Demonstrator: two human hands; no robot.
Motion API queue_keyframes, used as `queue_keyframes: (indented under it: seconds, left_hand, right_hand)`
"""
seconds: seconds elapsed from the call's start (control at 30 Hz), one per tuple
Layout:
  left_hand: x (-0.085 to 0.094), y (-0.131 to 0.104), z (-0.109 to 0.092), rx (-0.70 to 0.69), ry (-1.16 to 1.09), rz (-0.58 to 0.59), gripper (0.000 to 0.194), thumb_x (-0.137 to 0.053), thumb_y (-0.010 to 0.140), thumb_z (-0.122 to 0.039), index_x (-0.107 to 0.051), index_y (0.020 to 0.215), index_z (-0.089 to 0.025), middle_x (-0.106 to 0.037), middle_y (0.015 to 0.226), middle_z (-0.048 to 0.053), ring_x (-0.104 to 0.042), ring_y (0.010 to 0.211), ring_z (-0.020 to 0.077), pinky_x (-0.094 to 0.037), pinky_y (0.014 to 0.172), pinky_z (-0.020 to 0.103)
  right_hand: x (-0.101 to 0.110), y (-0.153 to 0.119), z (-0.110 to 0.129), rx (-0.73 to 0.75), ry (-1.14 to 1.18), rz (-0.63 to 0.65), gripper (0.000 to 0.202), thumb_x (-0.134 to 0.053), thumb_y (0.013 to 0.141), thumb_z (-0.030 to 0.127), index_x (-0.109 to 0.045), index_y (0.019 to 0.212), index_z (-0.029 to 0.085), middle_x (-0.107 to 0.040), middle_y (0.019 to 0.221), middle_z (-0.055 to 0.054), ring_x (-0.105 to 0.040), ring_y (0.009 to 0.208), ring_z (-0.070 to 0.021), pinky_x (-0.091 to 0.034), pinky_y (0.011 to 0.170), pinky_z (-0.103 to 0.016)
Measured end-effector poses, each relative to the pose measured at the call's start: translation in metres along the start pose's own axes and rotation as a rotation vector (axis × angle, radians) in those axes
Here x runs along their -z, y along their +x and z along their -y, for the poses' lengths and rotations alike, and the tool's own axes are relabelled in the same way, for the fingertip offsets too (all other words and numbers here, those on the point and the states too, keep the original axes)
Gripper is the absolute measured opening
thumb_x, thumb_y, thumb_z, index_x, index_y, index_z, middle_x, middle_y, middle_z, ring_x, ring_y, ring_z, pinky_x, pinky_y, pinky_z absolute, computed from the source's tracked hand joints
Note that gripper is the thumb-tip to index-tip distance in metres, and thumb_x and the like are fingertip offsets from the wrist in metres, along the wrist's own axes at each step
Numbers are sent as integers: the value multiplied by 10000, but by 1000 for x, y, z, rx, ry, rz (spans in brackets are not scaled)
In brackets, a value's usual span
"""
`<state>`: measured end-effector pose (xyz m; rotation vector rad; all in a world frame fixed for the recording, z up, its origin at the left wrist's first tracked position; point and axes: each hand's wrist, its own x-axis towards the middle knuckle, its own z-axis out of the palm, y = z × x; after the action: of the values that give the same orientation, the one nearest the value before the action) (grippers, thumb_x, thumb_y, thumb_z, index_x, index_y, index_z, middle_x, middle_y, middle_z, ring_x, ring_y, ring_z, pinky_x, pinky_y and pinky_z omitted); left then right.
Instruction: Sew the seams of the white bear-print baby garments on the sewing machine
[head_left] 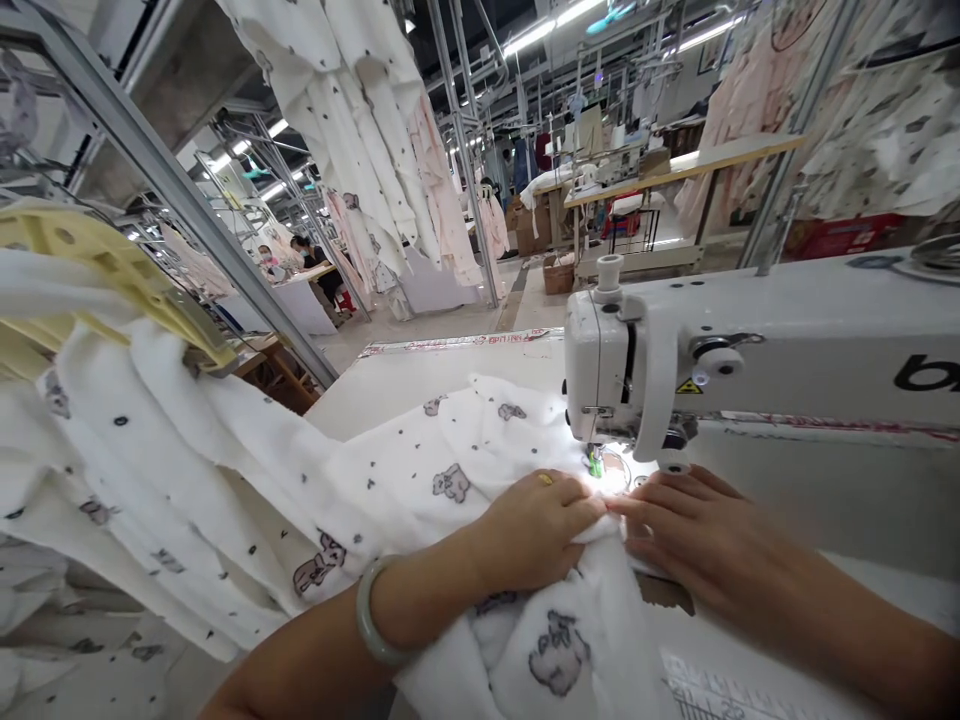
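In the head view, a white sewing machine [615,370] stands on a pale bench [397,390], its lamp lighting the presser foot [595,462]. The bear-print white fleece [420,470] lies in folds in front of the sewing machine and to its left, one edge close beside the foot. The left hand [536,525], in front of the sewing machine's head, has a narrow grip, its fingers bunched down on the fleece; a pale bangle [375,612] circles that wrist. The right hand [694,525], below the sewing machine's arm, lies with fingers stretched and close together, the tips by the fleece edge and the left fingertips; whether its grip pinches cloth I cannot tell. Far left of the sewing machine, a yellow clamp [112,260] carries more of the printed cloth.
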<state>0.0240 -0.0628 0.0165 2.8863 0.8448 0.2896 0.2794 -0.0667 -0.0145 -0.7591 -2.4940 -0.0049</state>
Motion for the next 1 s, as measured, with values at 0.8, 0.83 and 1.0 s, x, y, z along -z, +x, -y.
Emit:
queue_keyframes:
  seconds: [0.8, 0.83, 1.0]
  left_hand:
    - [-4, 14, -2, 352, -269, -186, 67, -654, 905, -202, -626, 965, -187, -652, 1001, 57, -630, 974, 231, -531, 893, 362]
    - [-5, 14, -2, 338, -238, -176, 91, -625, 887, -141, -628, 967, -185, -649, 1022, 64, -626, 991, 232, -531, 906, 365]
    - [-7, 15, 0, 386, -254, -236, 167, -561, 840, -65, -612, 936, -192, -657, 994, 57, -632, 948, 222, -531, 880, 356]
  right_hand:
    - [-1, 8, 9, -291, 275, 67, 272, -504, 1036, 398, -716, 1124, 251, -709, 1150, -101, -642, 1077, -307, -535, 941, -498]
    - [-1, 9, 8, -306, 287, 75, 255, -517, 1026, 403, -718, 1074, 252, -713, 1127, -98, -647, 1057, -308, -545, 915, -491]
    - [-4, 8, 7, -361, 298, 50, 339, -526, 1009, 449, -701, 1227, 258, -712, 1136, -101, -643, 1079, -317, -534, 904, -494]
